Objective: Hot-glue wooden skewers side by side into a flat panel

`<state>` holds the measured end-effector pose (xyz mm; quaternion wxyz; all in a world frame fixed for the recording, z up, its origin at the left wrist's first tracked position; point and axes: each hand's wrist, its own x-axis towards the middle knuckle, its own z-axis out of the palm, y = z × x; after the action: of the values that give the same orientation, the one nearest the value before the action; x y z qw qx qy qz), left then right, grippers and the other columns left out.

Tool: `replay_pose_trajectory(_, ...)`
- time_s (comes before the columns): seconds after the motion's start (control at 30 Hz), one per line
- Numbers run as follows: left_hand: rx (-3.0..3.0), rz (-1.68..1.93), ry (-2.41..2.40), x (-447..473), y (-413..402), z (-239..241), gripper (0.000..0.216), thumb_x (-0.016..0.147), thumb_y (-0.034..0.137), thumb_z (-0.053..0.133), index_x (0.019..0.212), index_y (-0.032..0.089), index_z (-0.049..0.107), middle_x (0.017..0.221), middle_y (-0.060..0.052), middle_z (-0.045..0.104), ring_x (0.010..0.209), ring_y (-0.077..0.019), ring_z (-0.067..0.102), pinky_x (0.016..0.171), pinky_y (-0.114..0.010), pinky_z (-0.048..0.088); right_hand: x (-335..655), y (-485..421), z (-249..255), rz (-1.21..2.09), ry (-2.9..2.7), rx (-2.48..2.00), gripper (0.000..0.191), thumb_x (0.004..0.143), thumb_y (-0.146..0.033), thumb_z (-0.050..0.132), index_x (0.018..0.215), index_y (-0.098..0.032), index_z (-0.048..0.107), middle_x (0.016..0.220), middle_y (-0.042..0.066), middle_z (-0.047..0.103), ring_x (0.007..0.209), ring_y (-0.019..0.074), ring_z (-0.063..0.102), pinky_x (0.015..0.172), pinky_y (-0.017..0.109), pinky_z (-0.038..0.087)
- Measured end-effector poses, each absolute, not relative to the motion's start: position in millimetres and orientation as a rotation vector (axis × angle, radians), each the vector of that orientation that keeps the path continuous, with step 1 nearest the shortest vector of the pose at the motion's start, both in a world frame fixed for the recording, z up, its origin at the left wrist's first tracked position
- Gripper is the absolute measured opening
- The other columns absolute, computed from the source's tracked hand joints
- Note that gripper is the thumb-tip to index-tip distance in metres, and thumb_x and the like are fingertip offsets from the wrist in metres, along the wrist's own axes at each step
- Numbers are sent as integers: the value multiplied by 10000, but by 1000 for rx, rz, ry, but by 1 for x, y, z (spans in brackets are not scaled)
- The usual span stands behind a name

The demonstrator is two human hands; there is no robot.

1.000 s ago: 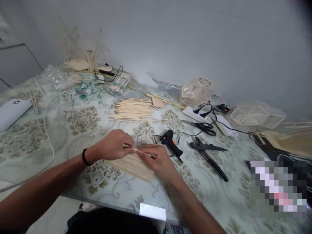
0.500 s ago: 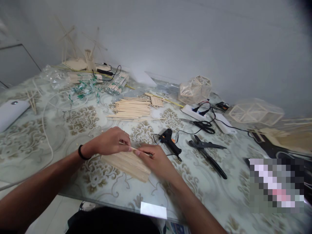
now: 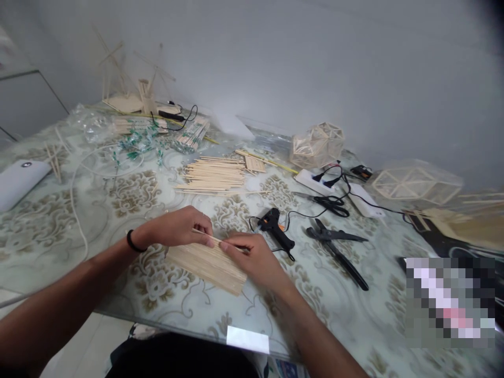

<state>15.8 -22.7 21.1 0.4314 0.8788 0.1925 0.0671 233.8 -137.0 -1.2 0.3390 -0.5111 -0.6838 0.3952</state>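
Pinching 1 thin wooden stick (image 3: 216, 240) between both hands, I hold it just above the flat panel of sticks (image 3: 207, 264) lying at lower center of the frame. My left hand (image 3: 179, 228) has its grip pressed on the stick's left end, and my right hand (image 3: 252, 257) pinches the right end while resting on the panel. Right of my hands on the bench (image 3: 59, 220) lie a black glue gun (image 3: 275, 229) and pliers (image 3: 334, 249); a loose stick pile (image 3: 214, 176) sits above them.
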Motion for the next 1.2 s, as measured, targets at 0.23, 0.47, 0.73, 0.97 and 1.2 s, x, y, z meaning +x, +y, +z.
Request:
replay_pose_trajectory(0.23, 2208, 147, 452, 13, -18, 27, 313, 994, 368, 579, 927, 133, 773, 853, -46, 768, 758, -119, 657, 710, -184, 441, 237, -137, 0, 1009, -1698, -1373, 462, 965, -394, 609, 557, -197, 521, 576, -29, 389, 573, 135, 381, 541, 296, 266)
replay_pose_trajectory(0.47, 2159, 180, 527, 2, -8, 37, 298, 971, 368, 600, 903, 135, 772, 813, -28, 760, 746, -117, 648, 706, -168, 444, 240, -137, 5, 978, -1620, -1321, 410, 950, -386, 626, 595, -182, 602, 590, -20, 440, 568, 129, 385, 534, 290, 276)
replay_pose_trajectory(0.73, 2148, 366, 555, 3, -10, 37, 346, 973, 402, 605, 819, 126, 746, 723, -5, 692, 678, -101, 572, 649, -183, 415, 241, -137, 10, 995, -1610, -1315, 390, 981, -407, 596, 680, -167, 663, 645, -2, 528, 619, 139, 459, 571, 284, 328)
replay_pose_trajectory(0.97, 2194, 366, 472, 4, -12, 35, 309, 980, 335, 577, 813, 123, 727, 725, -14, 699, 666, -102, 589, 659, -194, 424, 243, -135, 7, 996, -1672, -1311, 352, 997, -394, 585, 764, -169, 723, 726, 25, 636, 670, 155, 531, 604, 276, 374)
replay_pose_trajectory(1.2, 2297, 344, 418, 10, -23, 29, 236, 970, 255, 553, 950, 144, 760, 874, -53, 767, 763, -132, 669, 726, -218, 460, 238, -135, 1, 975, -1737, -1307, 339, 993, -346, 596, 717, -177, 700, 682, 8, 607, 644, 148, 515, 616, 274, 372)
